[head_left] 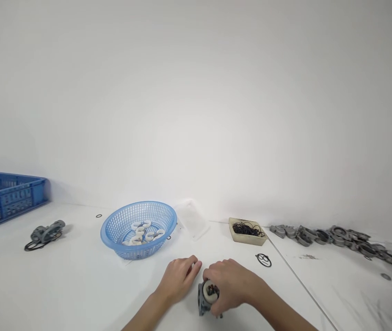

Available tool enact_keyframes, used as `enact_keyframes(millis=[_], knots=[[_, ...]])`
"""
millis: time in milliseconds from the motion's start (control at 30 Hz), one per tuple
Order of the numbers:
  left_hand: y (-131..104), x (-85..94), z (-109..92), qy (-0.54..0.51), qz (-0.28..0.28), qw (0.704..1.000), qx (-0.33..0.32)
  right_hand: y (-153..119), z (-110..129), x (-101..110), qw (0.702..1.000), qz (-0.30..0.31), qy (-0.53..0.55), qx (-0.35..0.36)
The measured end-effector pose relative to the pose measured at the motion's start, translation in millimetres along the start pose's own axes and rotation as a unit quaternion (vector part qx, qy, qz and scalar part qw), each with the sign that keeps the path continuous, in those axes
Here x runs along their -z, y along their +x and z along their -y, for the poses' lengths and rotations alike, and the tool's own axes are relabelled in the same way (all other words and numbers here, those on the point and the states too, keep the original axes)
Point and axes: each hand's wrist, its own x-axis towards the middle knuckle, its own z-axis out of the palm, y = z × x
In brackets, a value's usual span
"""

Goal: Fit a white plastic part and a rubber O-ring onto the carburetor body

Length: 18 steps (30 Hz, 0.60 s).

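Observation:
In the head view, my right hand (232, 282) is closed around a grey metal housing (201, 301) at the bottom middle. A white round insert (210, 292) with something dark and coppery in its centre shows on the housing's near side. To the left of it, apart from the part, my left hand (179, 278) rests low over the white table. Its fingers are loosely bent, the thumb a little apart from them, and nothing shows in it.
A light blue round basket (141, 252) holds several white plastic pieces. Black rings fill a cream tray (247, 239); loose black rings (263, 260) lie nearby. Grey metal parts (337, 235) line the right back, another grey part (46, 232) sits left, beside a blue crate (18, 197).

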Motion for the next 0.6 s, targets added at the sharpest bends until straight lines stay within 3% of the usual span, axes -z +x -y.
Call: enact_keyframes(millis=[300,600], knots=[[0,3.2,-2,0.010,0.006,1.000,0.003,3,4,10,0.999,0.043,-0.021,-0.006],[2,9.7,4,0.014,-0.005,1.000,0.017,-4,-17,47,0.999,0.024,-0.009,-0.019]])
